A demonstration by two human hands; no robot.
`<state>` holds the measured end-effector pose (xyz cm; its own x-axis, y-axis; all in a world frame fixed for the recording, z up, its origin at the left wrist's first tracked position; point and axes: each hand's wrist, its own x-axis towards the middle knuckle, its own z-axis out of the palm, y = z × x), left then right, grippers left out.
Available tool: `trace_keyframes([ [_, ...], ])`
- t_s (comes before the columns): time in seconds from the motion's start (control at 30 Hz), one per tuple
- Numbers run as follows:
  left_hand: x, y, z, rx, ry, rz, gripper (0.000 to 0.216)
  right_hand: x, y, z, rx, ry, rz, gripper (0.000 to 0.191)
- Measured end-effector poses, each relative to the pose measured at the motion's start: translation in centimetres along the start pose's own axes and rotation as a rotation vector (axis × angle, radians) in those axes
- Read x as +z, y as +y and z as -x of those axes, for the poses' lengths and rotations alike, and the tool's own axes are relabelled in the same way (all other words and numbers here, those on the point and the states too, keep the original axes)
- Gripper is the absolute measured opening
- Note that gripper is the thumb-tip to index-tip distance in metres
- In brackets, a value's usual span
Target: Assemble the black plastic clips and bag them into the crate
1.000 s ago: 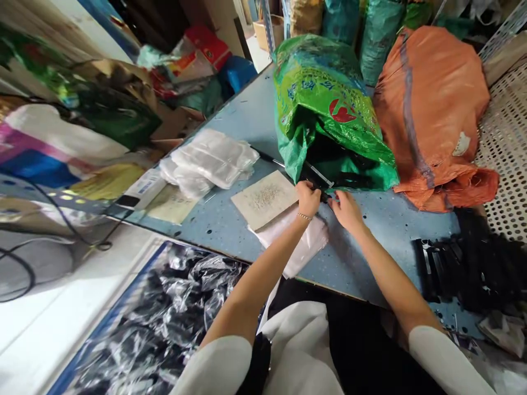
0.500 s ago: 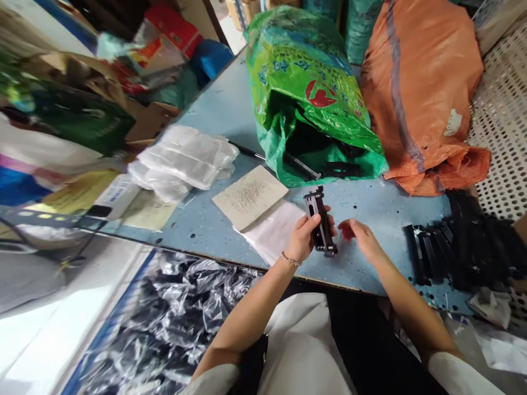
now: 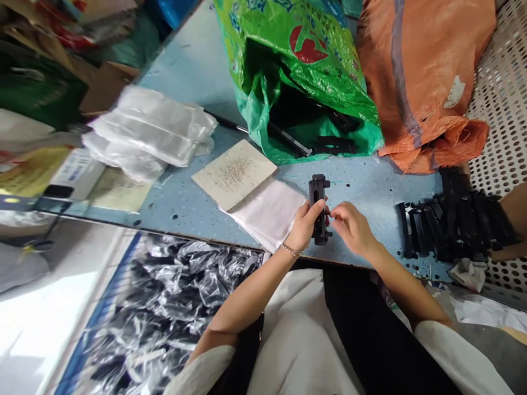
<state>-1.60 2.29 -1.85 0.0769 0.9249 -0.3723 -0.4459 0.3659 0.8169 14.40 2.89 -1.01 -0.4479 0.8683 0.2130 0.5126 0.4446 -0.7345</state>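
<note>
At the near bench [image 3: 370,189] edge, centre: left hand [image 3: 303,226] clamped around a black bracket [image 3: 318,192], held upright just above the surface. Right hand [image 3: 351,229] has its fingertips bunched against the bracket's right side; can't tell if they grip it. Green sack [image 3: 313,60] lies open on the far side, a pile of black parts [image 3: 448,225] to the right, and a flat white bag [image 3: 269,211] just left of the hands.
</note>
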Motion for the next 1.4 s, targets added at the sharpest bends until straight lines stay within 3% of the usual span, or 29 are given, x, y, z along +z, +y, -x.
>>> trace_keyframes([
  [0.1, 0.3, 0.2, -0.2, -0.032, -0.03, 0.024, 0.06, 0.5, -0.2, 2.0, -0.104, -0.039, 0.1, 0.046],
  [0.17, 0.5, 0.1, -0.1, 0.044, -0.007, -0.03, 0.053, 1.2, -0.3, 2.7, 0.023, -0.081, -0.015, 0.045],
  [0.27, 0.5, -0.1, 0.1, 0.288, 0.101, -0.21, 0.048, 1.8, -0.4, 3.2, 0.316, -0.233, -0.334, 0.049],
  [0.33, 0.3, 0.1, 0.1, 0.324, 0.121, -0.238, 0.05, 1.4, -0.6, 3.1, 0.391, -0.331, -0.395, 0.05],
  [0.4, 0.0, 0.5, 0.0, 0.198, 0.066, -0.127, 0.052, 0.3, -0.7, 2.7, 0.311, -0.319, -0.242, 0.046],
  [0.53, 0.1, 1.7, 0.0, -0.074, -0.022, 0.127, 0.057, -1.5, -0.8, 1.5, -0.07, -0.252, 0.165, 0.033],
  [0.6, 0.4, 2.1, 0.3, -0.121, -0.032, 0.168, 0.058, -1.5, -1.1, 1.2, -0.183, -0.267, 0.21, 0.031],
  [0.67, 0.7, 2.2, 0.8, -0.148, -0.057, 0.172, 0.058, -0.9, -1.5, 1.3, -0.196, -0.269, 0.126, 0.031],
  [0.73, 0.9, 2.1, 1.5, -0.117, -0.065, 0.128, 0.056, 0.1, -1.9, 1.8, -0.1, -0.268, -0.069, 0.034],
  [0.8, 0.9, 2.0, 2.2, 0.03, -0.005, 0.013, 0.056, 1.2, -2.4, 2.4, 0.109, -0.273, -0.33, 0.04],
  [0.87, 0.6, 2.0, 2.7, 0.216, 0.077, -0.127, 0.061, 1.8, -2.6, 2.8, 0.316, -0.363, -0.572, 0.046],
  [0.93, 0.2, 2.2, 2.9, 0.261, 0.085, -0.178, 0.06, 1.6, -2.6, 2.8, 0.381, -0.47, -0.641, 0.05],
  [1.0, 0.1, 2.5, 2.6, 0.141, 0.029, -0.089, 0.052, 0.4, -2.6, 2.3, 0.278, -0.456, -0.457, 0.049],
  [1.1, 0.3, 2.8, 2.3, -0.074, -0.033, 0.089, 0.047, -1.6, -2.6, 1.3, -0.03, -0.3, -0.007, 0.037],
  [1.17, 0.6, 2.8, 2.4, -0.133, -0.054, 0.12, 0.047, -2.0, -2.9, 1.0, -0.164, -0.305, 0.118, 0.036],
  [1.23, 0.8, 2.6, 2.9, -0.077, -0.044, 0.081, 0.047, -1.5, -3.2, 1.1, -0.095, -0.338, 0.016, 0.039],
  [1.3, 0.7, 2.3, 3.6, 0.096, 0.012, -0.018, 0.049, -0.5, -3.5, 1.5, 0.069, -0.36, -0.164, 0.048],
  [1.4, 0.3, 2.3, 4.2, 0.259, 0.049, -0.136, 0.053, 0.1, -3.7, 2.1, 0.214, -0.533, -0.373, 0.06],
])
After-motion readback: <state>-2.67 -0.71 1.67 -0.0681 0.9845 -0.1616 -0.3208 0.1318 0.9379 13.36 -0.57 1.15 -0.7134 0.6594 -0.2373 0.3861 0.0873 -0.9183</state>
